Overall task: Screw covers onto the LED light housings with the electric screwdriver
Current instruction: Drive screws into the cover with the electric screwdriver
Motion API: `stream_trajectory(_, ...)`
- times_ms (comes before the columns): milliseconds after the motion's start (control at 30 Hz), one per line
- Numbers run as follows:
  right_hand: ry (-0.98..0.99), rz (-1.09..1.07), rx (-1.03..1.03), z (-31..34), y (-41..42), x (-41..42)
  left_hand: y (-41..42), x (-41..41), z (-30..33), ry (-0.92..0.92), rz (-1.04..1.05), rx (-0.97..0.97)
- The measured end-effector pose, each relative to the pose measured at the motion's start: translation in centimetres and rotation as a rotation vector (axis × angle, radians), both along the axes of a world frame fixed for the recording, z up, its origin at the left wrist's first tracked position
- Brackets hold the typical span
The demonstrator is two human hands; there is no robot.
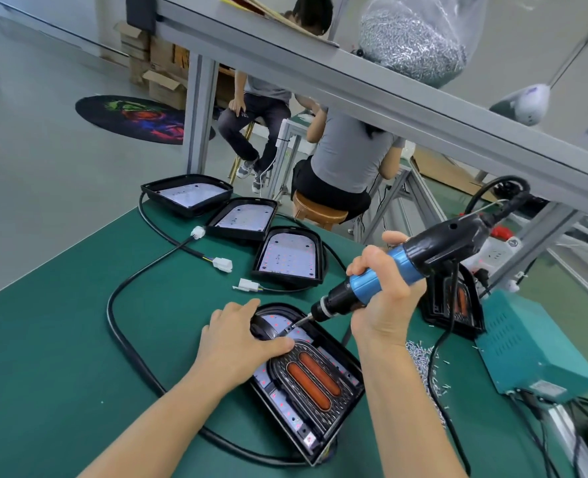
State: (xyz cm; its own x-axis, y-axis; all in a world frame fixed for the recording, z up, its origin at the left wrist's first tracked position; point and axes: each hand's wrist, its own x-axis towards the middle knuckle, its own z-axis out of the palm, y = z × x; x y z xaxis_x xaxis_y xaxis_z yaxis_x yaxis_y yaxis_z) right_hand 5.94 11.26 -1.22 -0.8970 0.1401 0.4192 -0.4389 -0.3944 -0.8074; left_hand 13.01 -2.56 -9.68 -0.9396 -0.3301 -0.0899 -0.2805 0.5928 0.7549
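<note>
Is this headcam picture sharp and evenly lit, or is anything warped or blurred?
Head view: soft even light, faint shadows on the green table mat; wide-angle lens bends the grey aluminium shelf rail; the blue-and-black electric screwdriver is sharp, the clear bag of screws slightly soft.

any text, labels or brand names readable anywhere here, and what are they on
No text can be read in this view.
Teal power supply box: a small plate on its front edge, print too blurred to read.
White power strip: faint markings, too small to read.
Electric screwdriver: no legible marking.
Housing under the hands: no readable label.
</note>
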Motion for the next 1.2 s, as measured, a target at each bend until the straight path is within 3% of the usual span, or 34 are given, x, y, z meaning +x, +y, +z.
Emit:
stream_trajectory(933,0.064,0.148,0.192,0.0,-1.0,-0.3,0.6,-0.5,-0.4,0.066,0.032,0.03)
stream_trajectory(1200,0.084,0.438,0.262,0.5,-0.3,-0.3,1.0,-0.9,0.1,0.037,0.055,0.06)
